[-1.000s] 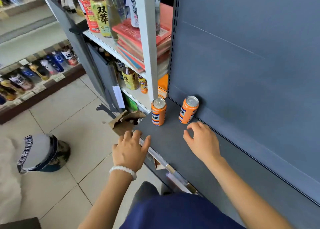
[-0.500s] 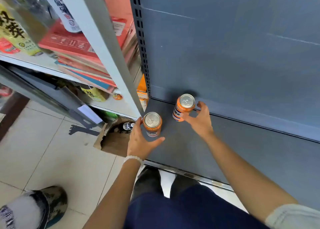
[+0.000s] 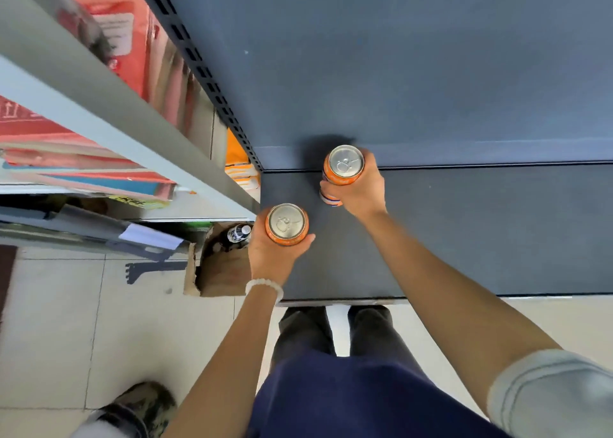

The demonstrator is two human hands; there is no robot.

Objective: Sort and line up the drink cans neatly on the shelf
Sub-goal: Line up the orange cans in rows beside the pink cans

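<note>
Two orange drink cans with silver tops stand upright at the left end of a dark grey shelf (image 3: pixel 464 232). My left hand (image 3: pixel 272 255) wraps around the near can (image 3: pixel 287 223), close to the shelf's front left corner. My right hand (image 3: pixel 360 192) grips the far can (image 3: pixel 344 165), which stands against the shelf's back panel. Both cans are seen from straight above, so their lower halves are hidden by my fingers.
A pale grey upright post (image 3: pixel 109 106) borders the shelf on the left, with red boxes (image 3: pixel 109 39) behind it. On the tiled floor lies an open cardboard box (image 3: pixel 222 265) holding a bottle. A camouflage shoe (image 3: pixel 139 411) is at bottom left.
Both hands have reached forward from the shelf's front and closed around the cans. The view has tilted to look straight down on the shelf.
</note>
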